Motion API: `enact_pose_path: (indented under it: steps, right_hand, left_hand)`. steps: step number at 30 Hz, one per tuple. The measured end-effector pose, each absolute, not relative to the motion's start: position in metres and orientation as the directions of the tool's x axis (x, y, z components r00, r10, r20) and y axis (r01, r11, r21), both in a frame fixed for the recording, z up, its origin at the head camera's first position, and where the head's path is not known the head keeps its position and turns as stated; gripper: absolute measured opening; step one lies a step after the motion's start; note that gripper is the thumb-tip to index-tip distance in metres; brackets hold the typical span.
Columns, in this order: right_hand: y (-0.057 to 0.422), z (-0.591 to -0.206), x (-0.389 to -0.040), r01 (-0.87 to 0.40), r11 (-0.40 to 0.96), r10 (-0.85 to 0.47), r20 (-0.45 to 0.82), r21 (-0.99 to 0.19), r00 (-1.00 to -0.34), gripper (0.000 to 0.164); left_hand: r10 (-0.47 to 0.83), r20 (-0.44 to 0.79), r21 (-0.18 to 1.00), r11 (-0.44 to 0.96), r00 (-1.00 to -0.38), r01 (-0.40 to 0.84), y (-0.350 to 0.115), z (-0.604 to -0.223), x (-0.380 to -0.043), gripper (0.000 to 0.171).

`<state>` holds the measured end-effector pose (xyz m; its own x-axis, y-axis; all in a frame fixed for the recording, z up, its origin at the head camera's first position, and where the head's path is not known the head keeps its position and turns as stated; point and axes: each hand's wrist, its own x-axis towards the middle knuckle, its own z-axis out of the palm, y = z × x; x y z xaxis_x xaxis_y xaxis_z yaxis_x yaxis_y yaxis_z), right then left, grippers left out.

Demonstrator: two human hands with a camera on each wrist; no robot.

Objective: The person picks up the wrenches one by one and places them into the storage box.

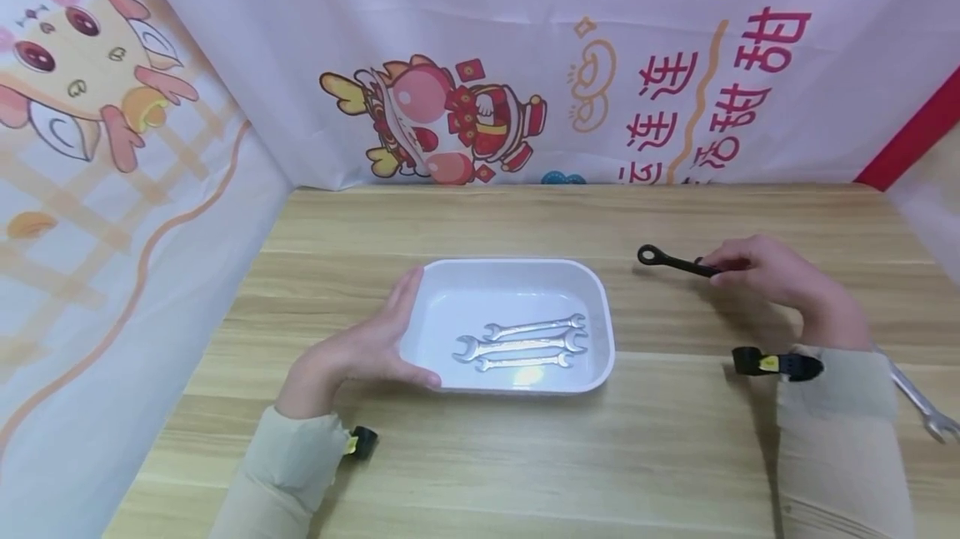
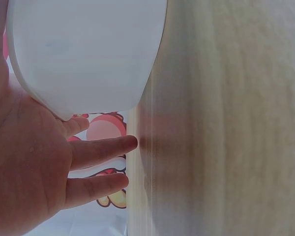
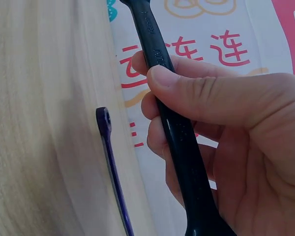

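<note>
My right hand (image 1: 765,268) holds a black wrench (image 1: 678,262) above the table, its ring end toward the left. In the right wrist view, the thumb and fingers pinch the shaft of this black wrench (image 3: 174,128). Another dark wrench (image 3: 113,162) lies on the table past it. At the left end of a white tray (image 1: 611,339) is my left hand (image 1: 367,347), thumb along the near side and fingers by the left rim. The left wrist view shows its fingers (image 2: 101,150) extended beside the tray wall (image 2: 83,59). Inside the tray lie 3 silver open-end wrenches (image 1: 521,345).
A silver wrench (image 1: 918,401) lies at the right, partly hidden by the right sleeve. The wooden table (image 1: 510,464) ends at a printed cloth (image 1: 480,14) behind, with another printed cloth on the left. Each wrist wears a dark strap-on device (image 1: 776,364).
</note>
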<state>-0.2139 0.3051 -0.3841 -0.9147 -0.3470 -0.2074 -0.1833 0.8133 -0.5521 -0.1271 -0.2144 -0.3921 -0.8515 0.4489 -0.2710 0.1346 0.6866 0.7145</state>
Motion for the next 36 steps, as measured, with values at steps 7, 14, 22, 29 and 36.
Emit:
enact_pose_path:
  steps: [7,14,22,29,36]
  right_hand:
    - [0.303,-0.378,-0.211,-0.222,0.811,-0.364,-0.170,-0.541,-0.916,0.023]
    - [0.296,-0.367,-0.210,-0.228,0.807,-0.371,-0.167,-0.545,-0.914,0.023]
    - [0.284,-0.358,-0.207,-0.252,0.803,-0.393,-0.162,-0.540,-0.905,0.024]
    - [0.270,-0.352,-0.203,-0.290,0.792,-0.420,-0.133,-0.538,-0.898,0.024]
    - [0.258,-0.345,-0.201,-0.365,0.764,-0.476,-0.083,-0.533,-0.875,0.025]
  left_hand:
    - [0.439,-0.279,0.727,0.678,-0.854,0.111,-0.214,-0.394,-0.124,0.148]
    - [0.425,-0.299,0.721,0.687,-0.854,0.090,-0.213,-0.393,-0.123,0.147]
    - [0.441,-0.282,0.726,0.679,-0.852,0.111,-0.213,-0.393,-0.124,0.147]
    - [0.443,-0.283,0.723,0.681,-0.851,0.114,-0.213,-0.391,-0.124,0.146]
    - [0.457,-0.263,0.721,0.678,-0.850,0.142,-0.213,-0.391,-0.127,0.147]
